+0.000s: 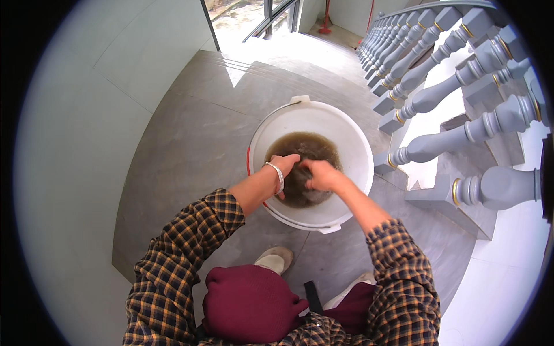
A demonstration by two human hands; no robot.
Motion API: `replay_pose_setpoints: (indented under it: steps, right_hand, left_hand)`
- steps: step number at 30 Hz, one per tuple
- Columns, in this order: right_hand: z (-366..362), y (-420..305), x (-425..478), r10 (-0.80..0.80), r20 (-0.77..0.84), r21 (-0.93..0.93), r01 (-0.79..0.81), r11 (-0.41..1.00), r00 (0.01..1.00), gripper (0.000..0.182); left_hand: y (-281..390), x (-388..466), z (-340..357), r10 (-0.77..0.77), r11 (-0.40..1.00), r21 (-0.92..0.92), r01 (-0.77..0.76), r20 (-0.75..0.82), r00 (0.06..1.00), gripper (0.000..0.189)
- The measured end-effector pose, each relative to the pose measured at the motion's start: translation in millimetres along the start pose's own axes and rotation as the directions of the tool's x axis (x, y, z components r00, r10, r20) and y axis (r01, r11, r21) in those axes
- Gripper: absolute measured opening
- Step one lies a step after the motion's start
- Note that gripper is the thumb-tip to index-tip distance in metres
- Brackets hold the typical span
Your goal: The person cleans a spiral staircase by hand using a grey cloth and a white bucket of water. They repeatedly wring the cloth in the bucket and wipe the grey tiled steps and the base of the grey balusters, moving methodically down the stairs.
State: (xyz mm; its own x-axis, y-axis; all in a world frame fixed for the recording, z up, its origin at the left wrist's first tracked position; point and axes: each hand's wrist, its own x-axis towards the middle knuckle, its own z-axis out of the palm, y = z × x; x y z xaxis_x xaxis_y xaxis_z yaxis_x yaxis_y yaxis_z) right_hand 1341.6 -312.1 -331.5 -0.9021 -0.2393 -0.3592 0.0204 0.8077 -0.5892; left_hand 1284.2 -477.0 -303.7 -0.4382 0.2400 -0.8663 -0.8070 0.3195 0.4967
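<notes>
Before my feet a white plastic bucket (355, 151) stands on the grey tiled floor, with murky brown water (303, 139) in its bottom. My left hand (284, 167), below a silver-coloured bangle (279, 177), reaches down to the water with its fingers bent. Close beside it, my right hand (321, 175) is partly blurred, its fingers curled down over the water. Between the two hands the water is dark and stirred. Whether either hand grips something there cannot be made out. The bucket's wire handle (265, 120) rests along the left rim, with a red grip (248, 161).
Grey balusters (458, 134) with gold rings line a staircase on the right. A pale wall (86, 129) rises on the left. Steps (303, 65) lie beyond the bucket, near a glazed door frame (270, 17). A red broom-like tool (324, 30) stands farther back. My shoe (275, 258) is below the bucket.
</notes>
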Motion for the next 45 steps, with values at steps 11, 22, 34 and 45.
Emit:
replay_pose_setpoints:
  steps: [11, 22, 34, 45]
  right_hand:
    - [-62, -145, -59, 0.012, -0.510, 0.436, 0.246, 0.866, 0.860, 0.029]
    - [-17, -80, 1, 0.093, -0.748, 0.123, -0.001, 0.992, 0.657, 0.024]
    - [45, 17, 43, 0.282, -0.218, -0.349, -0.345, 0.871, 0.934, 0.062]
    - [27, -2, 24, 0.335, 0.138, 0.207, -0.357, 0.911, 0.932, 0.061]
  left_hand:
    - [7, -16, -8, 0.426, 0.902, -0.205, -0.380, 0.290, 0.857, 0.048]
    - [21, -35, 0, 0.261, 0.891, -0.369, -0.264, -0.059, 0.964, 0.034]
    - [11, -11, -23, 0.124, 0.982, 0.130, -0.134, 0.087, 0.989, 0.075]
    - [11, -6, -9, -0.132, 0.988, 0.093, 0.126, 0.065, 0.989, 0.091]
